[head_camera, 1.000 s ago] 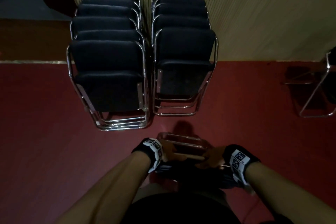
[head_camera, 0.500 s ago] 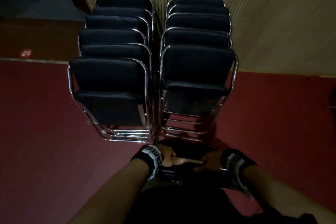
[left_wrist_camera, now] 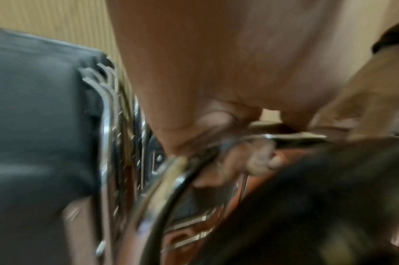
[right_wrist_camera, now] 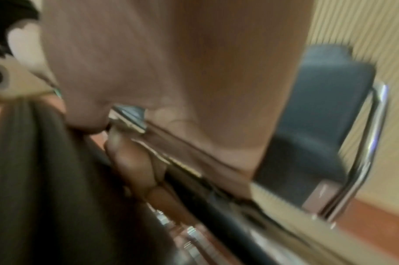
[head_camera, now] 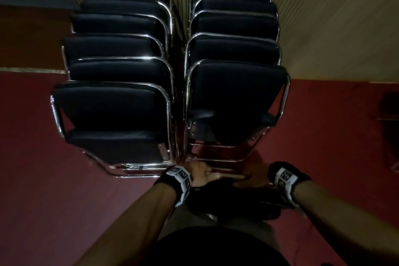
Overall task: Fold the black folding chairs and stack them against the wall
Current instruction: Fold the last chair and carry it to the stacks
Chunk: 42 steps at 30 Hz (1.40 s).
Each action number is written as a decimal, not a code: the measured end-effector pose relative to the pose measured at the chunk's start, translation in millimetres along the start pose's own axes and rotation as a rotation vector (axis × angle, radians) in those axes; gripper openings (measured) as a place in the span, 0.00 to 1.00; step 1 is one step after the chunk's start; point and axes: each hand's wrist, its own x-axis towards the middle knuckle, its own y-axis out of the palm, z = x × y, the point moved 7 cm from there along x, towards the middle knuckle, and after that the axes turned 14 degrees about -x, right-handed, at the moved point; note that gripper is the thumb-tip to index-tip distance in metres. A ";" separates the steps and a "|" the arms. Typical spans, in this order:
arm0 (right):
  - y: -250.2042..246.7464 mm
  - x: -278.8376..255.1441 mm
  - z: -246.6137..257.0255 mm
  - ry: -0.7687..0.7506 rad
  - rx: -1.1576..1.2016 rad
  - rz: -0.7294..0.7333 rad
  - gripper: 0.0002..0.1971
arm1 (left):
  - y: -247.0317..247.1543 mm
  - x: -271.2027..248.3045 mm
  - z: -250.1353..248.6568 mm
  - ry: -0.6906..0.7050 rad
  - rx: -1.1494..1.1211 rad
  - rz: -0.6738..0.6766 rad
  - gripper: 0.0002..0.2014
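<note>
Two rows of folded chairs lean on the slatted wall (head_camera: 323,17): the left row (head_camera: 112,110) and the right row (head_camera: 235,93), its front chair just ahead of the hands. The left hand (head_camera: 199,174) and right hand (head_camera: 255,177) curl round the top bar of a carried folded chair (head_camera: 241,198), black-padded and chrome-framed, held low above the red floor (head_camera: 43,179).

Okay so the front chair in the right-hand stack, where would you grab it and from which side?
Take the front chair of the right stack by the chrome tube along the top of its backrest, coming from above on your own side. That rail is its nearest bare part; the side tubes sit tight against the left stack, and the chairs behind block the back.
</note>
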 end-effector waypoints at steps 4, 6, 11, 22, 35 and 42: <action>-52.0 5.7 -26.1 0.073 0.121 -0.211 0.28 | -48.2 29.2 -13.0 0.075 0.008 -0.065 0.26; -76.8 3.2 -37.4 0.107 0.119 -0.322 0.25 | -62.1 43.0 -13.5 0.095 0.043 -0.094 0.23; -90.5 5.9 -56.2 0.058 0.049 -0.407 0.34 | -85.4 67.4 0.2 0.032 -0.001 -0.198 0.25; -132.8 15.6 -103.1 0.062 -0.070 -0.708 0.54 | -139.9 81.3 -8.8 -0.090 -0.012 -0.407 0.43; -187.8 40.1 -138.5 0.238 -0.189 -0.813 0.43 | -177.9 75.9 -33.4 -0.109 -0.056 -0.377 0.35; -178.6 29.8 -130.9 0.278 -0.107 -0.706 0.45 | -193.9 38.5 -38.2 -0.093 0.009 -0.366 0.18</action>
